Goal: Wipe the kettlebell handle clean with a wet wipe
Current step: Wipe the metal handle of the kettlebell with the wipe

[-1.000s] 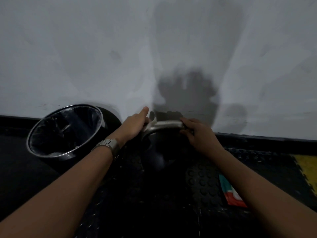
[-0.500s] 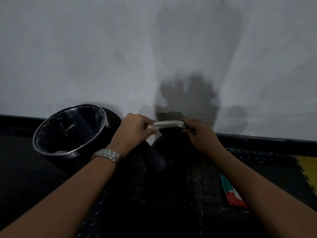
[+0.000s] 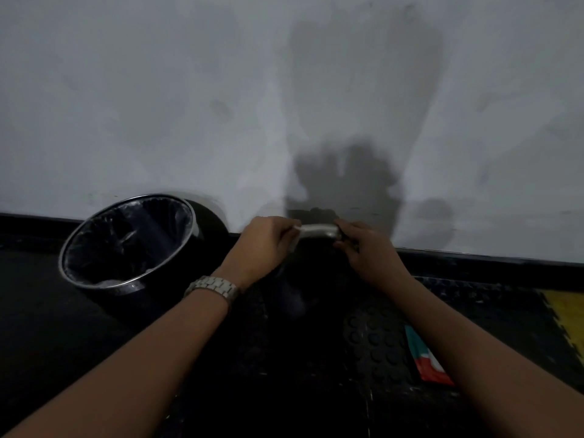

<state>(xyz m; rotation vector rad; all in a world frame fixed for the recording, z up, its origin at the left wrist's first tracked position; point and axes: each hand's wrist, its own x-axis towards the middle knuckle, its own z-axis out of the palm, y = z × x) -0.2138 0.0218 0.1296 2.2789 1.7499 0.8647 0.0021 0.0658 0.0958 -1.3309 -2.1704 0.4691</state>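
A dark kettlebell (image 3: 292, 298) stands on the black rubber floor in front of the white wall. Its silver handle (image 3: 319, 231) runs across the top between my hands. My left hand (image 3: 267, 245), with a metal watch on the wrist, grips a white wet wipe (image 3: 294, 240) against the left end of the handle. My right hand (image 3: 363, 248) grips the right end of the handle with curled fingers. The kettlebell's body is mostly lost in shadow.
A black round bin (image 3: 126, 241) with a clear liner and chrome rim stands to the left, against the wall. A red, white and teal wipe packet (image 3: 428, 361) lies on the studded mat at the right. A yellow mat tile (image 3: 565, 314) shows at the far right.
My left hand has closed round the handle's left end and the white wipe now shows under it. The hand has slid a little along the handle. My right hand keeps its hold.
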